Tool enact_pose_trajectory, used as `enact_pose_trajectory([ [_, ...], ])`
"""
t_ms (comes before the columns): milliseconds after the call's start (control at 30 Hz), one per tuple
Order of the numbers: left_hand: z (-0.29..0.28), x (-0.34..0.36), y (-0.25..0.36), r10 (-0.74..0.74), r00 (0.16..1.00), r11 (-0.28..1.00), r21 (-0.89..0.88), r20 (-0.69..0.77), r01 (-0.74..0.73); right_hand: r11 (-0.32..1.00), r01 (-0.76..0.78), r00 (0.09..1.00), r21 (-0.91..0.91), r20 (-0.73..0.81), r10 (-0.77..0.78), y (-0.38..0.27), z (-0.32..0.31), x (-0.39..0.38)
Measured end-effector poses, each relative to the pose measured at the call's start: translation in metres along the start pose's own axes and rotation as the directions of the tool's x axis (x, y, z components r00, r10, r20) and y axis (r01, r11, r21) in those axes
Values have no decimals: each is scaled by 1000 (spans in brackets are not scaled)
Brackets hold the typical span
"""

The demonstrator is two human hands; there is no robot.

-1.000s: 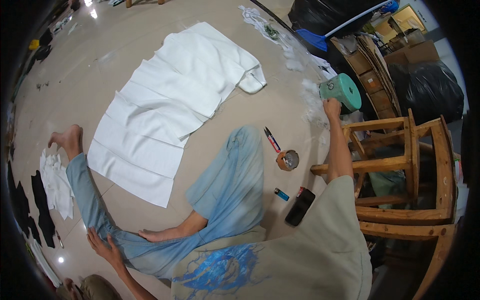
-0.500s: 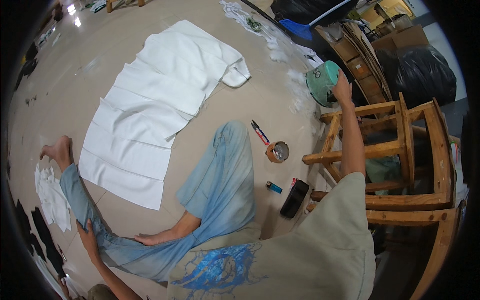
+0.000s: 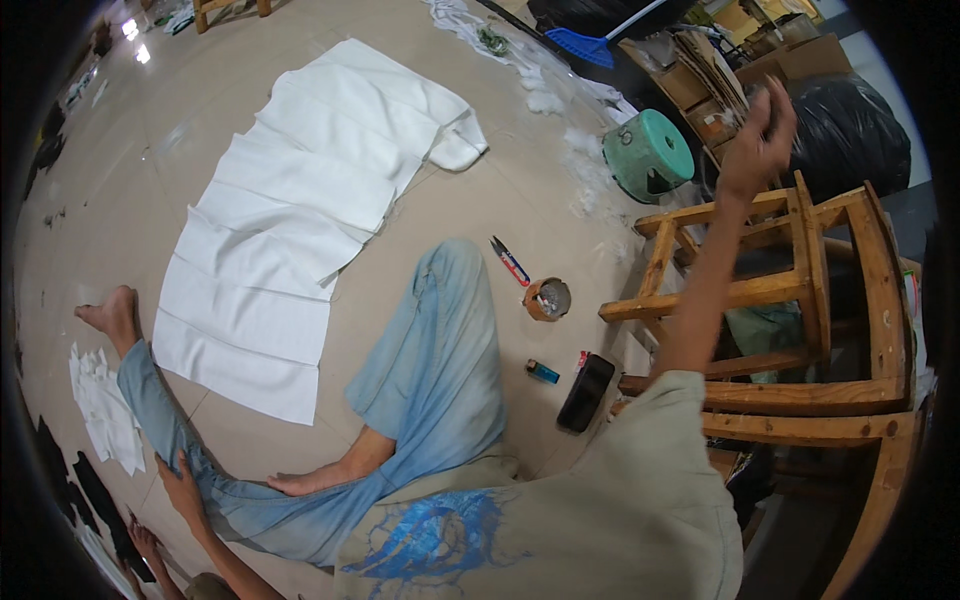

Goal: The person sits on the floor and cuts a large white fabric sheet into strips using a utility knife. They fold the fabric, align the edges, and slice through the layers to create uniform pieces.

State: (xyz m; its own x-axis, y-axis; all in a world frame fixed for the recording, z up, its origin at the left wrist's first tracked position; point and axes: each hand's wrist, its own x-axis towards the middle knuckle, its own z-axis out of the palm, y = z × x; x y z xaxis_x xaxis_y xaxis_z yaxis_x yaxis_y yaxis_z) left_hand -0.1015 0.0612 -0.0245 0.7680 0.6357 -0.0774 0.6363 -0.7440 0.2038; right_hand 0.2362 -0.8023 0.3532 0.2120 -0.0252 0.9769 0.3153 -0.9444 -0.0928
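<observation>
My left hand rests with its fingers spread on the shin of my jeans. My right hand is raised at the upper right, its fingers loosely apart and nothing in them. To its left, apart from it, a green plastic stool stands on the floor. A long white cloth lies wrinkled in front of me. Beside my right knee are thread snips, a round brown ashtray, a blue lighter and a black phone-like object.
Wooden stools crowd my right side. Behind them sit a black plastic bag and flattened cardboard. A blue dustpan-like tool leans at the back. White scraps lie by my left foot. Another person's hand shows at the lower left.
My right hand has let go of the green stool and moved up and to the right. Another person's hand has come farther into view at the lower left. My left hand stays on the jeans.
</observation>
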Motion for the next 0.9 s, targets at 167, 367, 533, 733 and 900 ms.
enact_pose_trajectory([
  [167,19,9,3,16,1000,999,47,-11,-15,812,-220,770,-540,415,484,29,46,-214],
  [367,-5,-6,-10,19,999,994,108,-34,-15,667,-453,265,-592,624,735,-78,73,-313],
  [533,4,-7,-7,54,994,996,69,-96,-48,753,-589,442,-293,664,604,6,93,-285],
  [733,-3,-11,11,-30,999,994,104,-39,34,799,-309,332,-515,729,599,102,84,-234],
  [900,-2,-10,3,3,997,995,98,-75,4,602,-271,304,-751,527,794,119,82,-206],
])
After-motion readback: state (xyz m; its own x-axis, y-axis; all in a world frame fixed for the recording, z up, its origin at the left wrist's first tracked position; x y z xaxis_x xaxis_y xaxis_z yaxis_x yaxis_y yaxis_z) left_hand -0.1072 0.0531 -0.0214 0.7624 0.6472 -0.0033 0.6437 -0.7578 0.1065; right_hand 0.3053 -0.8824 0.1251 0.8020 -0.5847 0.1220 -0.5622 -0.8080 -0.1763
